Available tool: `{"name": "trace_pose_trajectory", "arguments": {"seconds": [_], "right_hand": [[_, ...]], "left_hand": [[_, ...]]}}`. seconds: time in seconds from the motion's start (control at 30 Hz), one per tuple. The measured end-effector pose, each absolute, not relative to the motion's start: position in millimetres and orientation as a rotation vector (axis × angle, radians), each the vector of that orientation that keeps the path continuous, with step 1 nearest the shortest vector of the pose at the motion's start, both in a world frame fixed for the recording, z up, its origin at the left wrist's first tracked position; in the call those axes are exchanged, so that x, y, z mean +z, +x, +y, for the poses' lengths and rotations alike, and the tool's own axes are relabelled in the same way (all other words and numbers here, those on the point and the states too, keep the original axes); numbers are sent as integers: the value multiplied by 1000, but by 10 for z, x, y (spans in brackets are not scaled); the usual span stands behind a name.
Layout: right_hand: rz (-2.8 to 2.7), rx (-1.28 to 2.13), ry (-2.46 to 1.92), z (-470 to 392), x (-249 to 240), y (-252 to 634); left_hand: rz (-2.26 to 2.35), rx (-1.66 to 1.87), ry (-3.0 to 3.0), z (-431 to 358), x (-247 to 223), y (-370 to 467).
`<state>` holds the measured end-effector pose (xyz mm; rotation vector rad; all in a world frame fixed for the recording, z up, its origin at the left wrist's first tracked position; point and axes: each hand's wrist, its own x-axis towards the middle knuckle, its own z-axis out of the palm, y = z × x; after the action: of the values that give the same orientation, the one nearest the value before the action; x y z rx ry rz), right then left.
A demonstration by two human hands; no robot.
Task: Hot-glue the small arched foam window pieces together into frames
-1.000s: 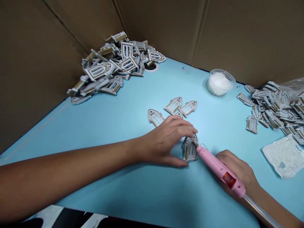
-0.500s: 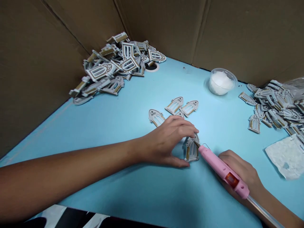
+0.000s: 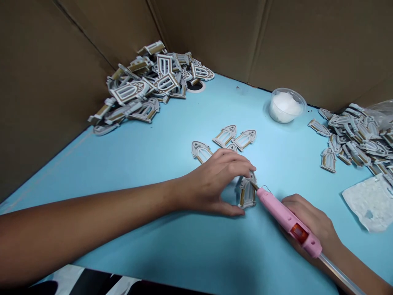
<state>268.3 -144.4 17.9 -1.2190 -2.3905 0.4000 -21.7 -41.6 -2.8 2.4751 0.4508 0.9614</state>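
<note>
My left hand (image 3: pixel 217 180) grips a small arched window piece (image 3: pixel 247 191) by its top and bottom ends, between fingers and thumb, on the blue table. My right hand (image 3: pixel 310 223) is closed round a pink glue gun (image 3: pixel 284 215) with a clear glue stick at its back end. The gun's metal tip is at the upper part of the held piece; whether it touches is too small to tell. Just beyond my left hand lie several more arched pieces (image 3: pixel 225 136), one partly hidden by the fingers.
A heap of window pieces (image 3: pixel 132 92) leans by the cardboard wall (image 3: pixel 208 37) at back left. Another heap (image 3: pixel 362 133) lies at right, above a crumpled white sheet (image 3: pixel 370 203). A clear cup of white material (image 3: pixel 286 107) stands at back right of the blue table (image 3: pixel 123 159).
The held piece and my left hand have shifted very slightly to the left. The glue gun's tip remains by the top of the piece.
</note>
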Motion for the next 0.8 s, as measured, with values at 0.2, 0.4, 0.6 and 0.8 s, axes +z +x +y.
{"name": "trace_pose_trajectory", "arguments": {"seconds": [0.2, 0.4, 0.6, 0.8], "right_hand": [[-2396, 436, -1219, -1446, 175, 2703], [-2387, 470, -1240, -1445, 192, 2689], [-2362, 432, -1261, -1474, 199, 2654], [-2177, 220, -1436, -1382, 269, 2743]], "left_hand": [[464, 948, 2469, -421, -17, -213], [469, 963, 2474, -423, -16, -219], [498, 954, 2478, -426, -13, -215], [612, 840, 2479, -430, 11, -207]]}}
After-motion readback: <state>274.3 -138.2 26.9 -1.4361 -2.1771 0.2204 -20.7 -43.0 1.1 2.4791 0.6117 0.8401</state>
